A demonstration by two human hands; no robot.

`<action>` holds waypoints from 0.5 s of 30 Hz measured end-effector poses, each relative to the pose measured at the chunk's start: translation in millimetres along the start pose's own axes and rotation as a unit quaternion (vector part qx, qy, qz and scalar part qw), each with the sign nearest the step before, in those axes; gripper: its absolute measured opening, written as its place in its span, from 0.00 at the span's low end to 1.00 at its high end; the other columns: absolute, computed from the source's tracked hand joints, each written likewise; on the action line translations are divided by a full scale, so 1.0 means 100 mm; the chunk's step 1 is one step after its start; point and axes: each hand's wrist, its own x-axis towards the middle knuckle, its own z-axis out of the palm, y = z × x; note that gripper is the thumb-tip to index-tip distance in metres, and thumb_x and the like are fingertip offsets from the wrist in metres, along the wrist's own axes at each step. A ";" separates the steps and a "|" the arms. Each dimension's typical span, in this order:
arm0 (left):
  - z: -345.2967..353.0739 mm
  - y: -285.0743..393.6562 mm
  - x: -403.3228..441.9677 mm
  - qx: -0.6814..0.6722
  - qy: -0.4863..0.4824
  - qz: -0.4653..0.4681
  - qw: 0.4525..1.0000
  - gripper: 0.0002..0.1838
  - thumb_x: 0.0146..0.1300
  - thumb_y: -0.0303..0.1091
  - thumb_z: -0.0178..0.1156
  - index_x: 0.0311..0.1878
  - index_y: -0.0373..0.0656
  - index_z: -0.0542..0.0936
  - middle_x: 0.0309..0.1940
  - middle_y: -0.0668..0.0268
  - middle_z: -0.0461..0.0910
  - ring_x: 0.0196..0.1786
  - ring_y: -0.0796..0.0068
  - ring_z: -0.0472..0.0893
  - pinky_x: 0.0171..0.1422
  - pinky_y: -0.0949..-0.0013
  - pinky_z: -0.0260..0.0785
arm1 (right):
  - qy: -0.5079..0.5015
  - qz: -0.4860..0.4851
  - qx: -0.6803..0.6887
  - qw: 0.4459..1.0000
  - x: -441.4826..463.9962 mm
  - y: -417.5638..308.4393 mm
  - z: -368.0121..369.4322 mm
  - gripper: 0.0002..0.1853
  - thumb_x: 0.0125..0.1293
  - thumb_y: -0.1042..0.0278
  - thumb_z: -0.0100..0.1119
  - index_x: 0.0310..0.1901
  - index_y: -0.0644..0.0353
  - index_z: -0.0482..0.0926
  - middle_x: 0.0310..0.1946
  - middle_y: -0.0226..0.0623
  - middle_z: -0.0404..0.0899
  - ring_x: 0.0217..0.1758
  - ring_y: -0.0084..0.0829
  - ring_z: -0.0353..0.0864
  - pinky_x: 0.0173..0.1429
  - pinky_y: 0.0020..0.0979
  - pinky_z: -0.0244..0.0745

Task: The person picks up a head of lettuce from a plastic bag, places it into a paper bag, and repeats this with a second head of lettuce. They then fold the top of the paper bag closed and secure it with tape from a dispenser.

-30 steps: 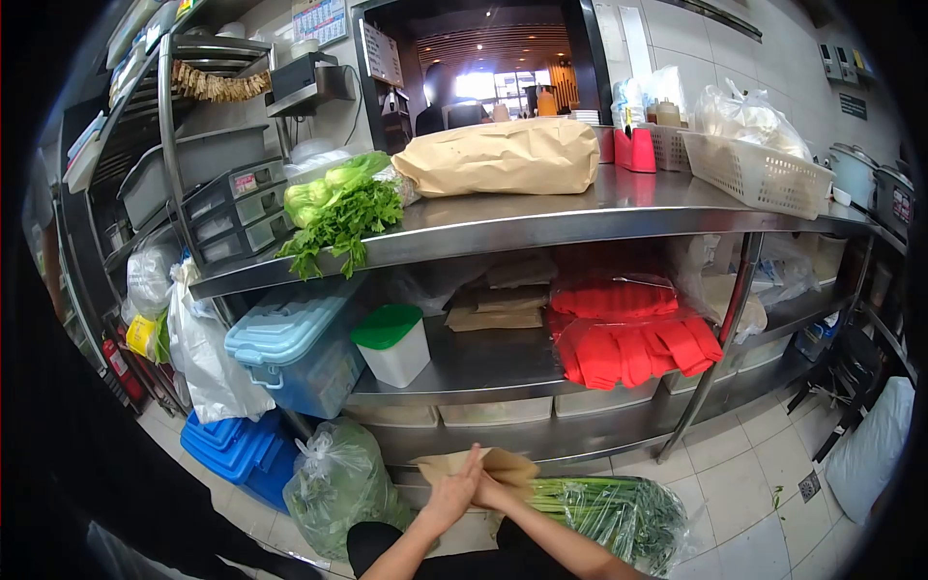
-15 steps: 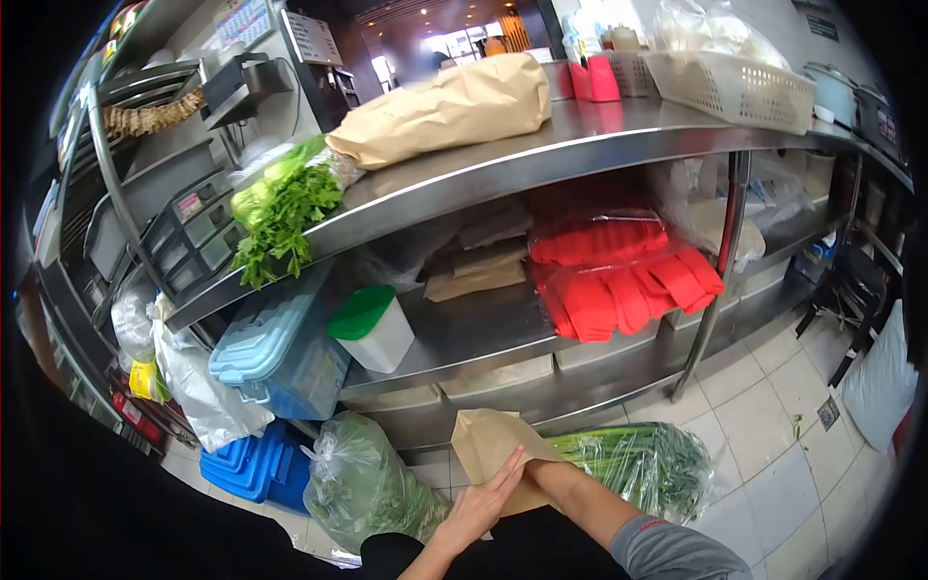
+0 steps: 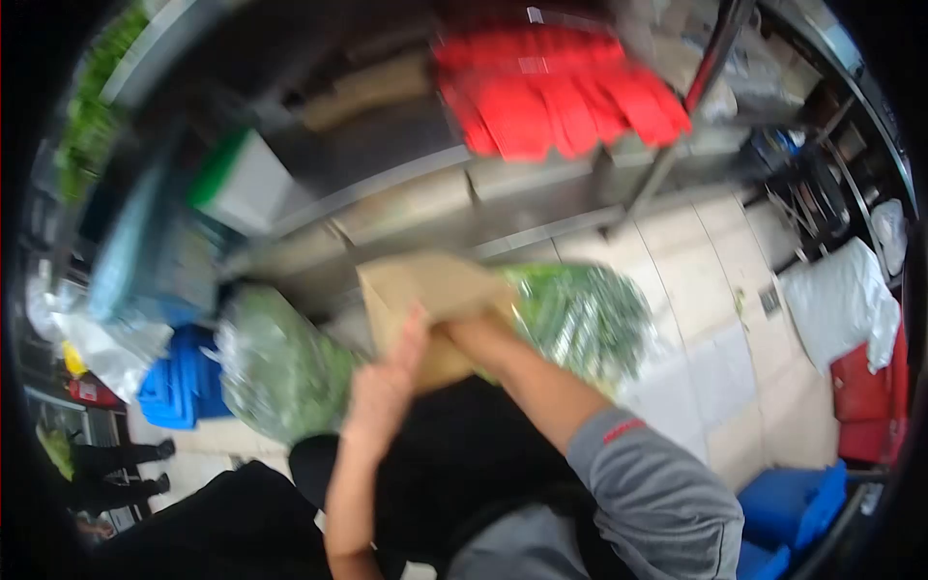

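A brown paper bag [image 3: 401, 290] is held in front of my body, its mouth facing me. My left hand [image 3: 382, 387] is at the bag's near side, gripping its edge, with one digit pointing up along the paper; motion blurs it. My right hand is inside the bag up to the wrist, so its fingers are hidden; the bare right forearm [image 3: 541, 391] and grey sleeve [image 3: 657, 483] show. Below and beyond the bag, a clear-wrapped bundle of long green vegetables [image 3: 590, 324] lies on the floor. Left of it stands a clear plastic bag of greens [image 3: 280, 362].
A steel shelf [image 3: 377, 145] holds red packaged items [image 3: 561, 97] and a white container with a green lid [image 3: 246, 184]. Blue bins [image 3: 184, 377] stand left, another blue bin [image 3: 793, 503] lower right. A person's legs [image 3: 121, 474] show at far left.
The view has tilted down and swung, with blur, so the shelf appears higher and more floor shows. Both hands stay at the paper bag, the right one still inside it.
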 end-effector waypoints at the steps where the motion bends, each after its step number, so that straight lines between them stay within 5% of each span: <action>1: 0.04 -0.03 -0.03 -0.046 -0.038 -0.020 0.998 0.38 0.48 0.16 0.49 0.68 0.44 0.59 0.71 0.64 0.54 0.25 0.70 0.77 0.22 0.73 0.69 | -0.024 -0.001 -0.046 0.999 -0.01 -0.08 -0.07 0.13 0.65 0.69 0.49 0.46 0.68 0.76 0.41 0.49 0.79 0.46 0.45 0.78 0.51 0.37 0.72; 2: 0.04 -0.12 0.00 -0.082 -0.066 -0.043 0.993 0.41 0.47 0.14 0.48 0.69 0.46 0.58 0.71 0.64 0.54 0.32 0.66 0.81 0.25 0.71 0.72 | -0.051 -0.005 -0.094 0.994 0.03 -0.21 -0.17 0.13 0.65 0.69 0.48 0.46 0.68 0.76 0.41 0.49 0.79 0.46 0.45 0.78 0.51 0.37 0.72; 4: 0.02 -0.26 0.02 -0.171 -0.022 -0.120 0.978 0.45 0.44 0.10 0.47 0.69 0.49 0.56 0.71 0.62 0.53 0.57 0.58 0.74 0.43 0.66 0.76 | -0.135 -0.015 -0.186 0.973 0.15 -0.69 -0.43 0.13 0.65 0.69 0.48 0.46 0.68 0.76 0.41 0.49 0.79 0.46 0.45 0.78 0.51 0.37 0.72; 6: -0.09 -0.47 -0.05 -0.262 0.018 -0.153 0.953 0.46 0.43 0.09 0.46 0.71 0.49 0.55 0.71 0.62 0.52 0.70 0.60 0.59 0.60 0.65 0.68 | -0.252 -0.034 -0.265 0.930 0.30 -1.37 -0.82 0.13 0.66 0.69 0.48 0.46 0.68 0.76 0.41 0.49 0.79 0.46 0.45 0.78 0.51 0.37 0.72; 8: -0.06 -0.71 -0.19 -0.260 0.067 -0.181 0.946 0.50 0.37 0.09 0.48 0.71 0.48 0.55 0.72 0.60 0.50 0.67 0.61 0.64 0.55 0.66 0.70 | -0.323 -0.096 -0.211 0.918 0.29 -1.75 -1.24 0.14 0.66 0.68 0.48 0.46 0.68 0.76 0.41 0.49 0.79 0.46 0.45 0.79 0.51 0.37 0.72; 10: 0.02 -1.00 -0.38 -0.291 0.079 -0.190 0.934 0.51 0.37 0.08 0.46 0.72 0.50 0.54 0.72 0.60 0.52 0.70 0.63 0.61 0.62 0.69 0.64 | -0.292 -0.349 0.082 0.887 0.05 -1.48 -1.61 0.16 0.69 0.62 0.48 0.48 0.67 0.77 0.42 0.48 0.80 0.45 0.42 0.80 0.50 0.36 0.74; 12: -0.02 -1.12 -0.46 -0.348 0.092 -0.224 0.906 0.46 0.40 0.10 0.43 0.70 0.45 0.57 0.69 0.59 0.58 0.68 0.70 0.62 0.67 0.73 0.55 | -0.265 -0.275 0.341 0.859 -0.23 -1.22 -1.93 0.19 0.69 0.57 0.47 0.47 0.66 0.77 0.43 0.43 0.81 0.45 0.36 0.81 0.51 0.35 0.74; 15: 0.00 -1.17 -0.54 -0.470 0.126 -0.302 0.820 0.42 0.45 0.11 0.42 0.70 0.44 0.59 0.68 0.62 0.60 0.66 0.72 0.64 0.66 0.74 0.55 | -0.164 -0.126 0.303 0.930 -0.03 -0.22 -1.26 0.17 0.70 0.59 0.46 0.46 0.64 0.78 0.42 0.38 0.81 0.46 0.33 0.80 0.52 0.35 0.73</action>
